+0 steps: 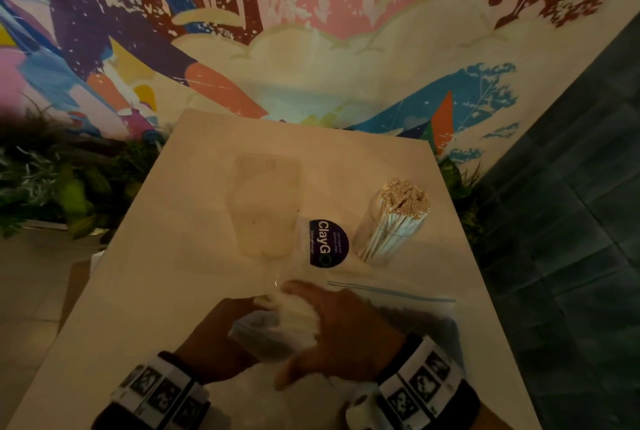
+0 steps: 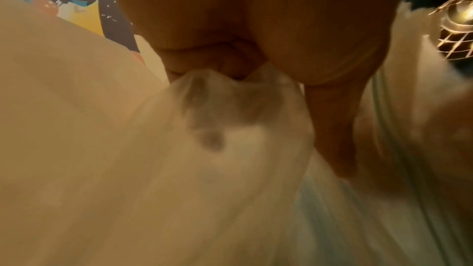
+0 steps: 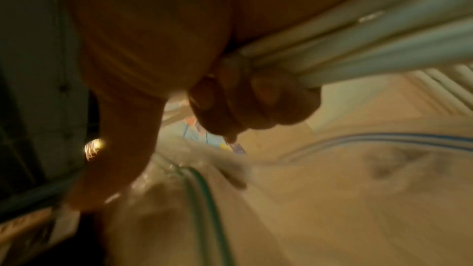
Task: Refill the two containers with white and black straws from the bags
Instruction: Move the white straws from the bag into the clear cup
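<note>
White straws (image 1: 294, 320) sat bunched between both hands near the front edge of the pale counter (image 1: 194, 256), seemingly still inside a clear plastic bag (image 1: 256, 332). From the head view, the left hand (image 1: 216, 343) had its grip clenched around the near left end of that bundle, fingers curled under it. The right hand (image 1: 346, 329) lay over the bundle's right side, thumb spread toward the person. The right wrist view showed its fingers (image 3: 256, 98) curled around several pale straws (image 3: 358, 33), so that grip was grasping them too. The left wrist view showed the left hand's fingers (image 2: 230, 62) pinching a crumpled fold of the plastic (image 2: 230, 98); that picture was too blurred for more.

Just beside the right hand lay a zip-top bag (image 1: 415, 305) with a blue seal strip, flat on the counter. Farther back, to the right, stood a clear container (image 1: 391, 239) packed with white straws, upright ends showing. To its left lay a second clear container (image 1: 266, 208), and between them a dark round sticker (image 1: 327, 242) reading "ClayGo". A painted mural (image 1: 311, 31) covered the wall behind.
</note>
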Action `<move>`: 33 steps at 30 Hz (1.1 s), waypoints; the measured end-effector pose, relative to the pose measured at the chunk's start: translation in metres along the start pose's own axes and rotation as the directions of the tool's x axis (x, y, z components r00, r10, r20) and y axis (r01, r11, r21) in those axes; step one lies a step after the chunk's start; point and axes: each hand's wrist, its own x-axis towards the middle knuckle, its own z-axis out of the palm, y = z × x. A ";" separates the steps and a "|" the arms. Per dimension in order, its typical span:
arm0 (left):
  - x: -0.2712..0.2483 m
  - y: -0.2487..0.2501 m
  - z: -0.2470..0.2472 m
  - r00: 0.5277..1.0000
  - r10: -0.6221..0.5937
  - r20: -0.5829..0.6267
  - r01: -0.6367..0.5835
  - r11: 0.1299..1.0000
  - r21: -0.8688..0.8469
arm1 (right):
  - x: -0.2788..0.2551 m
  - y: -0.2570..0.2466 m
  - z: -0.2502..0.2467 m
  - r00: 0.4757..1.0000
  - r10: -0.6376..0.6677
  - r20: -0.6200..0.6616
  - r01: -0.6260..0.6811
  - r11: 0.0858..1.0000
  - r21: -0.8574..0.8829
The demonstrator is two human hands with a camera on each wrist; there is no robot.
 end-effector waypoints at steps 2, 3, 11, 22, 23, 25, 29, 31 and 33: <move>0.004 0.001 -0.001 1.000 0.013 -0.001 -0.013 0.997 0.074 | 0.008 0.008 0.011 0.998 -0.053 -0.015 0.050 0.989 -0.141; 0.005 -0.003 -0.003 1.000 0.001 -0.020 0.001 0.997 0.074 | 0.009 0.011 0.013 0.992 -0.092 -0.085 0.075 0.980 -0.185; -0.016 -0.041 -0.028 0.984 -0.172 -0.040 0.176 0.971 0.163 | -0.007 0.037 -0.019 0.830 0.326 -0.452 -0.105 0.888 0.447; 0.002 -0.036 -0.038 0.736 -0.393 -0.552 -0.159 0.692 -0.704 | -0.011 0.050 -0.012 0.794 0.500 -0.346 -0.056 0.627 0.777; 0.005 -0.036 -0.035 0.675 -0.398 -0.622 -0.120 0.772 -0.625 | -0.010 0.051 -0.010 0.815 0.486 -0.315 -0.078 0.631 0.772; 0.008 -0.034 -0.031 0.577 -0.348 -0.739 -0.037 0.893 -0.449 | -0.008 0.050 -0.002 0.860 0.438 -0.261 -0.131 0.684 0.717; 0.000 -0.041 -0.043 0.578 -0.231 -0.783 0.252 0.963 -0.098 | -0.008 0.055 -0.005 0.846 0.474 -0.243 -0.227 0.733 0.641; -0.004 -0.052 -0.050 0.617 -0.301 -0.728 0.286 0.947 -0.149 | -0.010 0.056 -0.009 0.839 0.489 -0.240 -0.189 0.674 0.714; -0.011 -0.061 -0.052 0.721 -0.451 -0.526 0.116 0.827 -0.550 | -0.007 0.059 -0.005 0.813 0.521 -0.260 -0.153 0.623 0.767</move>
